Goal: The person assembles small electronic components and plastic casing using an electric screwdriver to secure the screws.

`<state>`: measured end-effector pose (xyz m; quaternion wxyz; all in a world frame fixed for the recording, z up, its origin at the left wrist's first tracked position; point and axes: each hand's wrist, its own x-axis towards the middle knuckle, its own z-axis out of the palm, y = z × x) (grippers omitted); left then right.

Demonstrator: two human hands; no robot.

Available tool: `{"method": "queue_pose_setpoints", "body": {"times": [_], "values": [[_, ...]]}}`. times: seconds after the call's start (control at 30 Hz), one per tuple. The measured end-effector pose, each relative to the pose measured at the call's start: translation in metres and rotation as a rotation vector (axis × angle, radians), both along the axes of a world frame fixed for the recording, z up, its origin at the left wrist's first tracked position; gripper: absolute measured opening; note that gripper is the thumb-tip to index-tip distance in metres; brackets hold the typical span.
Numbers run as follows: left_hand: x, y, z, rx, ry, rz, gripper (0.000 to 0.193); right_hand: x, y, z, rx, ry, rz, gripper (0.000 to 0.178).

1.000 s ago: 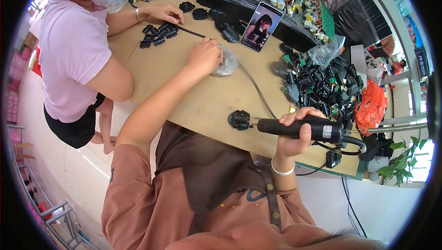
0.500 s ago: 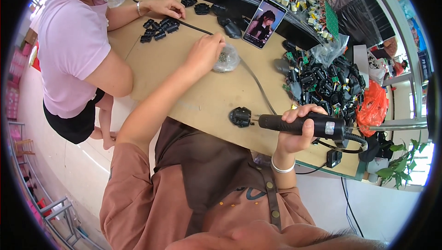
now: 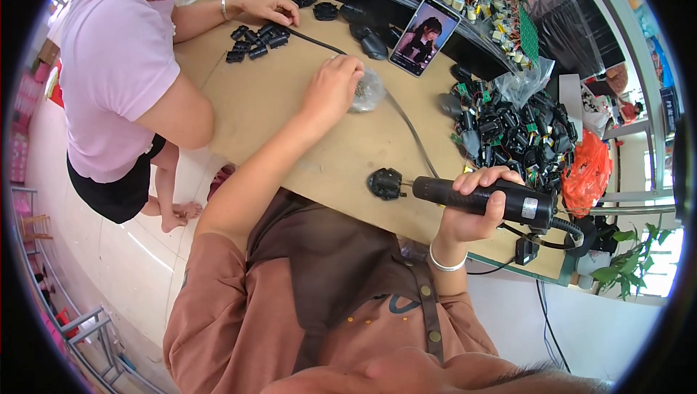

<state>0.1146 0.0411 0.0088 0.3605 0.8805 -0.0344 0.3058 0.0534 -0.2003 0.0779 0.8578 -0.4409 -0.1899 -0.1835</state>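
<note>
My right hand [image 3: 475,205] is wrapped round a black electric screwdriver [image 3: 508,204], which lies level across the palm. Its thin bit points left and reaches the edge of a small black plastic housing [image 3: 385,183] on the table; whether they touch is unclear. Further back, my left hand [image 3: 332,91] is at the side of a clear plastic bowl [image 3: 373,93] of small screws. The fingers of that hand are curled together over the bowl's left side, and the fingertips are hidden, so anything between them cannot be seen.
A phone [image 3: 425,37] leans upright at the back. To the right lie a heap of black housings with circuit boards [image 3: 515,129] and an orange bag [image 3: 587,173]. A dark cable [image 3: 406,129] crosses the table. At left, a co-worker's hand [image 3: 272,8] rests near several black parts [image 3: 254,42].
The whole view has shifted slightly, so things sit a little further right. Both hands keep their places by the bowl and on the screwdriver.
</note>
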Motion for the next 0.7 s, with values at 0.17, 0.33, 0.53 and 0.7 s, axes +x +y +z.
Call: {"method": "queue_pose_setpoints", "body": {"times": [0.17, 0.33, 0.53, 0.7], "values": [[-0.004, -0.006, 0.002, -0.193, 0.036, 0.065, 0.007, 0.001, -0.002, 0.003, -0.064, -0.001, -0.009, 0.033], [0.001, 0.002, -0.005, -0.286, 0.071, -0.012, 0.010, 0.003, 0.001, 0.001, -0.060, -0.006, -0.003, 0.032], [-0.015, -0.005, 0.013, -0.572, 0.237, -0.131, 0.008, 0.003, -0.001, 0.001, 0.021, -0.006, -0.028, 0.035], [-0.078, -0.054, 0.005, -1.210, 0.585, -0.640, 0.011, -0.009, -0.001, 0.014, 0.087, -0.139, 0.016, 0.040]]}}
